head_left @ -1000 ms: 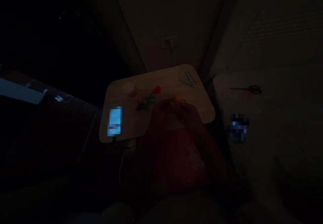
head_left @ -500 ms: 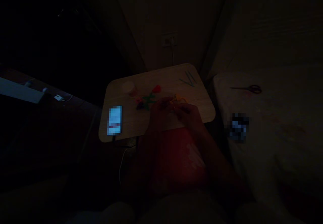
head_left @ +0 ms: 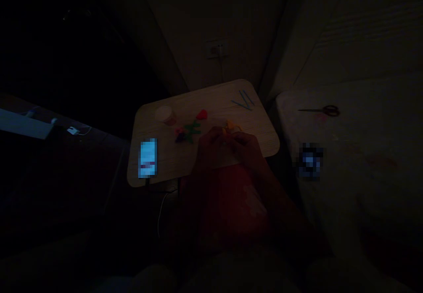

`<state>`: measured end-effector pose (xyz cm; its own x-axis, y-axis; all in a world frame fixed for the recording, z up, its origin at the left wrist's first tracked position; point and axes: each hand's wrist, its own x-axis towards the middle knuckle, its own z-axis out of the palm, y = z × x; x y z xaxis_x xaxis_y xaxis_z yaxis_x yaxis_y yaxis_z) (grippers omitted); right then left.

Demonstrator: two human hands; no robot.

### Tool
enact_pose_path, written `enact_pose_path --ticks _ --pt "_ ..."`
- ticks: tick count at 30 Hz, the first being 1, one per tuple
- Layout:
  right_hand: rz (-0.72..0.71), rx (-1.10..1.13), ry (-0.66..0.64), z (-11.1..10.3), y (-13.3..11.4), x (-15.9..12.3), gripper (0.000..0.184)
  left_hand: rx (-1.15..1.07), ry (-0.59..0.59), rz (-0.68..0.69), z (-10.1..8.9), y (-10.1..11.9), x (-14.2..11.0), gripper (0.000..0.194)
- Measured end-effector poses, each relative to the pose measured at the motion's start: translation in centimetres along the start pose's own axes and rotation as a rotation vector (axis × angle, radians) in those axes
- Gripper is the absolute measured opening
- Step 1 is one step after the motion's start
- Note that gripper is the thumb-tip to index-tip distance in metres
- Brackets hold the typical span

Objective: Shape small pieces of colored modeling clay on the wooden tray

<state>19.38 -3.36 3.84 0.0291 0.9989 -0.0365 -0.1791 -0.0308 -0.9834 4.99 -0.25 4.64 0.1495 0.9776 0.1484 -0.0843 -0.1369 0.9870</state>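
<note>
In the dim light, my left hand [head_left: 210, 143] and my right hand [head_left: 246, 146] meet over the front of a small wooden table [head_left: 267, 139]. Their fingers are bent and pinched close around a small yellow piece [head_left: 224, 131], soft and clay-like in look. Just behind the fingertips lie more orange-yellow pieces [head_left: 230, 124]. To the left of my left hand rest a green branched shape [head_left: 192, 130], a pink piece [head_left: 179, 130] and a dark purple piece [head_left: 180, 138]. A red lump [head_left: 202, 115] sits farther back.
A lit phone [head_left: 147, 158] lies at the table's left, a round lidded tub [head_left: 164, 114] behind it. Several thin blue-green sticks [head_left: 243, 101] lie at the back right. Scissors [head_left: 327, 110] and a blurred-out object [head_left: 310, 161] are on the pale surface at right. A wall socket [head_left: 217, 49] is behind.
The whole view has shifted slightly, so things appear a little farther left. My fingers have moved slightly, and the yellow piece between them shows more clearly.
</note>
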Motion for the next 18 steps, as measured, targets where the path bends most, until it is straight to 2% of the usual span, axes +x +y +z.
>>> enact_pose_path --ticks 5,9,14,18 --pt "0.013 0.023 0.042 0.2 0.0 0.1 0.042 -0.013 0.047 -0.02 0.1 -0.7 -0.1 0.027" --pt "-0.002 0.027 0.031 0.3 -0.1 0.2 0.043 0.0 0.008 -0.035 -0.1 -1.1 -0.2 0.03" --pt "-0.004 0.075 0.027 0.2 0.0 0.2 0.043 0.017 0.032 0.03 -0.2 -0.5 -0.2 0.032" --pt "0.0 0.087 0.009 0.1 0.1 0.1 0.04 0.078 0.047 0.084 -0.5 -0.3 -0.2 0.026"
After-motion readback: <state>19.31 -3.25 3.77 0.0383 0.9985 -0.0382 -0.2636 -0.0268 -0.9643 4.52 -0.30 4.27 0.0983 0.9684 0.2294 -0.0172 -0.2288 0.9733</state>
